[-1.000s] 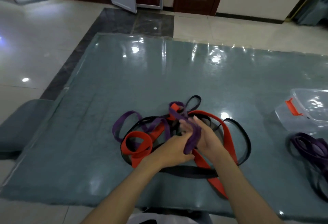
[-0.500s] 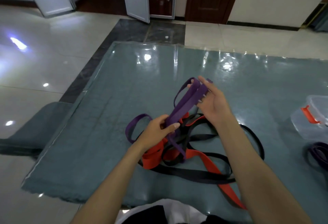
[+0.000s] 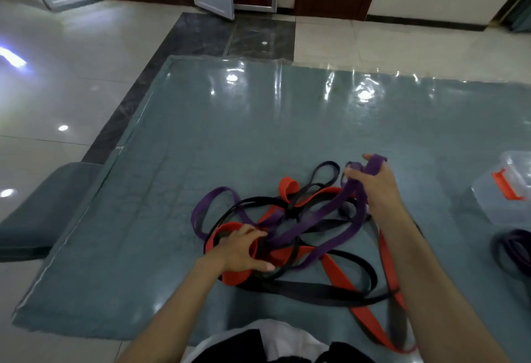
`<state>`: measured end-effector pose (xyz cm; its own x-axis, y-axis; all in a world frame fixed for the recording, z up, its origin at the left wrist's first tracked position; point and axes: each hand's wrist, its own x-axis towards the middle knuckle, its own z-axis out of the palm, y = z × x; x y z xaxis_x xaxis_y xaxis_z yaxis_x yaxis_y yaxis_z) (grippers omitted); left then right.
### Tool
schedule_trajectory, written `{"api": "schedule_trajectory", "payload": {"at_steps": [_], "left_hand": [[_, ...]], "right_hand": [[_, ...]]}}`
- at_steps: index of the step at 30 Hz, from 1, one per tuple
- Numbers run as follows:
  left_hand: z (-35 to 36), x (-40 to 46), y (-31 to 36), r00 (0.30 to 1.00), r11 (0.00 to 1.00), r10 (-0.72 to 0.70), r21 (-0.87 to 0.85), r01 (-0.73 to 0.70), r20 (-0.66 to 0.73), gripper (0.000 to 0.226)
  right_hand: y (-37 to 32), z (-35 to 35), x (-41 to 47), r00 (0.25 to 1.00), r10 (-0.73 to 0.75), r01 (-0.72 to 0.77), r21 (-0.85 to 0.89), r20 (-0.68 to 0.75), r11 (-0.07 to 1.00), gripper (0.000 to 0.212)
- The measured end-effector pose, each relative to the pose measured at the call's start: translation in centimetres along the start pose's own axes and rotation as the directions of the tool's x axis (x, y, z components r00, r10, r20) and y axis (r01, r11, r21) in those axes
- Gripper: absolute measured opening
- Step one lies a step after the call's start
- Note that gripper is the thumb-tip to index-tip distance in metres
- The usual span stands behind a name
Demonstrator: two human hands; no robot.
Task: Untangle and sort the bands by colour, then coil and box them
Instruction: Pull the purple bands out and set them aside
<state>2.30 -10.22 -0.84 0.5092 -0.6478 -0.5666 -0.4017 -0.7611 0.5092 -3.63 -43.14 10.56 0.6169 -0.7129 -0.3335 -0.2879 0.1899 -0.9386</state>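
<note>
Right hand point(image 3: 376, 187) grips purple band point(image 3: 324, 216), left hand point(image 3: 238, 250) clutches tangle point(image 3: 287, 236) w/ fingertips hidden; box point(image 3: 505, 190) cut off.

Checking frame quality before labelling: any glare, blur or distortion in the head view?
Head view: bright glare spots on the plastic-covered mat and floor tiles; wide-angle bending at the edges; overall dim and soft; bands and both hands, left and right, readable; box cut off at right.

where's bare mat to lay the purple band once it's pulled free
Bare mat lies beyond the tangle and left of it toward the mat's edge. The right side is crowded: clear box, sorted purple coil. Right hand holds the purple band; left hand pins the tangle.
</note>
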Motion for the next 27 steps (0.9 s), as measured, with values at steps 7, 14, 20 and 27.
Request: {"api": "schedule_trajectory", "payload": {"at_steps": [7, 14, 20, 27], "left_hand": [[1.9, 1.2, 0.7, 0.998, 0.966, 0.041, 0.255, -0.029, -0.043, 0.094], [-1.8, 2.7, 0.9, 0.876, 0.995, 0.098, 0.018, -0.102, -0.473, 0.025], [-4.2, 5.1, -1.9, 0.805, 0.939, -0.336, -0.113, 0.324, -0.488, 0.052], [-5.0, 5.7, -5.8, 0.869, 0.876, -0.436, -0.332, 0.350, -0.233, 0.025]], "right_hand": [[6.1, -3.2, 1.7, 0.998, 0.001, -0.030, -0.489, -0.060, 0.872, 0.059], [10.1, -3.5, -0.7, 0.970, -0.157, -0.040, -0.757, -0.186, 0.652, 0.095], [11.6, 0.6, -3.5, 0.753, -0.364, 0.658, -0.602, 0.548, 0.453, 0.029], [13.1, 3.5, -3.4, 0.702, -0.003, 0.676, -0.664, 0.713, 0.321, 0.027]]}}
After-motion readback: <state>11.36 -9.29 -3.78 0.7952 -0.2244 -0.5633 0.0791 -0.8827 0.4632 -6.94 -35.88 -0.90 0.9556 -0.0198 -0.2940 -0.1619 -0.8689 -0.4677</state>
